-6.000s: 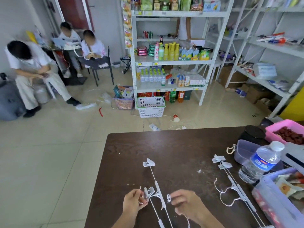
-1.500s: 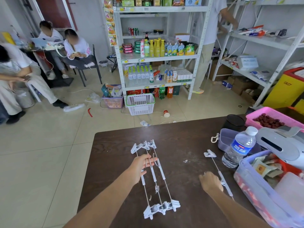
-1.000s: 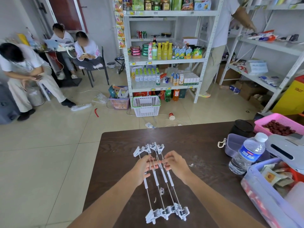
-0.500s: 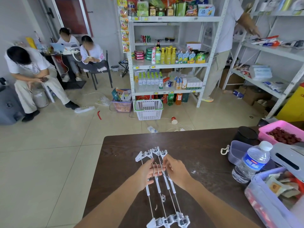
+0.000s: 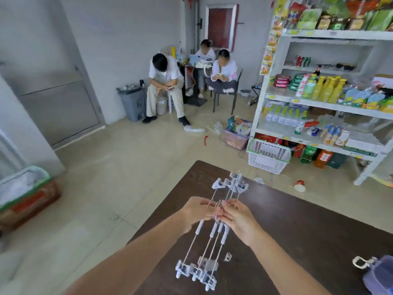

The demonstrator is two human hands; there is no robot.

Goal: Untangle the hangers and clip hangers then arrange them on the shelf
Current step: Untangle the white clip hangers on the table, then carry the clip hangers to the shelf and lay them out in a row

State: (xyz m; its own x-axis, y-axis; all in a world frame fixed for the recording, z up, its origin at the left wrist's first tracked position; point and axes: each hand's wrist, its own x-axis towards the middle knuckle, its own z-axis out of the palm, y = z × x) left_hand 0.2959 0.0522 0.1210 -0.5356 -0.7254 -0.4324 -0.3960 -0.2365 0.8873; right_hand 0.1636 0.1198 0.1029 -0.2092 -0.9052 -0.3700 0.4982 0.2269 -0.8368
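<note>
Hangers (image 5: 214,231) white, bunched parallel (clips both ends).

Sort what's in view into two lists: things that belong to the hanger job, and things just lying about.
Job:
clip hangers, bunched together
left hand and right hand, gripping their middles
shelf
table

Lying about:
small loose clip on the table
white basket
pink basket
grey bin

White clip hangers (image 5: 214,228); dark brown table (image 5: 297,231).
</note>
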